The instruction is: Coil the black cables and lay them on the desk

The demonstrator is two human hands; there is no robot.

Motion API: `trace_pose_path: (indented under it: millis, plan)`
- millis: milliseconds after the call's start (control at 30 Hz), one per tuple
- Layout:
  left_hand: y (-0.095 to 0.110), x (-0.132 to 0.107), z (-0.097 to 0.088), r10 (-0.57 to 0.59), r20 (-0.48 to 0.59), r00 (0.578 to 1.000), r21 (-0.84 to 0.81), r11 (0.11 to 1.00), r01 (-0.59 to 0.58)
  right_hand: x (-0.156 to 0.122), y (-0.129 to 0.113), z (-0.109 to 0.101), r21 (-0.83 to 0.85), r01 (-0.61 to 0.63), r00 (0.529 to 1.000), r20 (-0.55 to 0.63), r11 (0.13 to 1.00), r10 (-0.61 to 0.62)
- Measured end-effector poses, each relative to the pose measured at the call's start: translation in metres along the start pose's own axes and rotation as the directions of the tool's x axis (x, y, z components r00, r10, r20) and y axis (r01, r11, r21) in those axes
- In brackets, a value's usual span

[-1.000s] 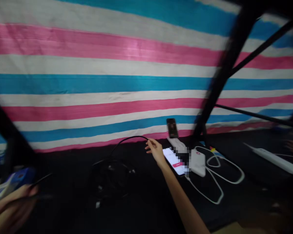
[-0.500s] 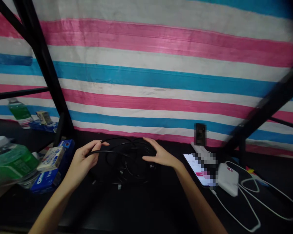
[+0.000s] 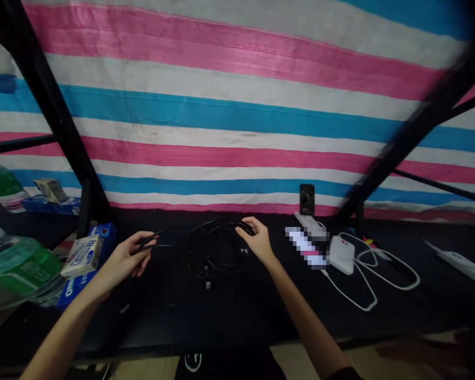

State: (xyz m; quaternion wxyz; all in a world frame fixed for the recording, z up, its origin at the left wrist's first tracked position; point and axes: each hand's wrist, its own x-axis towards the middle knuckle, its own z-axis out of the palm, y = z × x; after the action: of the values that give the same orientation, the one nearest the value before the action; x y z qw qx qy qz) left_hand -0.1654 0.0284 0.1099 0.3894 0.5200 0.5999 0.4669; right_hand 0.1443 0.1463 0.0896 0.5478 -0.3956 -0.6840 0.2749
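A coil of black cable (image 3: 217, 221) lies on the dark tabletop in front of me, its loops loosely overlapping. Left of the coil, my left hand (image 3: 132, 253) is closed around a loop of this cable, lifted a little off the table. At the coil's upper right side, my right hand (image 3: 257, 237) pinches the bundled strands between thumb and fingers. A small pale connector (image 3: 208, 285) shows at the coil's lower edge. Another light-tipped end (image 3: 124, 309) lies below my left hand.
To the left are a bottle of green liquid (image 3: 27, 264), a blue box (image 3: 73, 287) and a small cream box (image 3: 81, 256). On the right lie a white power bank (image 3: 342, 255), white cables (image 3: 404, 287) and a partly blurred phone (image 3: 306, 248). Black metal bars (image 3: 59, 116) frame both sides.
My right hand has closed from an open pose onto the coil's strands. My left hand has drawn its cable loop leftward from the coil. The view has shifted to the right.
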Motion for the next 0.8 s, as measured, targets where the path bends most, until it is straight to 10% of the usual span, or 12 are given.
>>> trace_pose_path:
  millis: [133, 400, 533, 800]
  plan:
    - [0.003, 0.015, 0.019, 0.123, 0.04, 0.992, 0.198, 0.972, -0.129, 0.001, -0.022, 0.011, -0.176, 0.243, 0.968, -0.017, 0.954, -0.25]
    - [0.041, 0.031, 0.047, 0.296, 0.235, 0.926, 0.291, 0.887, -0.358, 0.018, -0.061, 0.02, -0.293, 0.625, 0.751, -0.024, 0.723, -0.659]
    - [0.04, 0.032, 0.041, 0.151, 0.37, 0.917, 0.168, 0.96, -0.226, 0.029, -0.05, 0.019, -0.332, 0.618, 0.72, -0.124, 0.713, -0.682]
    - [0.036, 0.036, 0.022, 0.186, 0.229, 0.955, 0.008, 0.981, -0.193, 0.037, -0.013, -0.005, -0.254, 0.332, 0.772, -0.48, 0.909, -0.416]
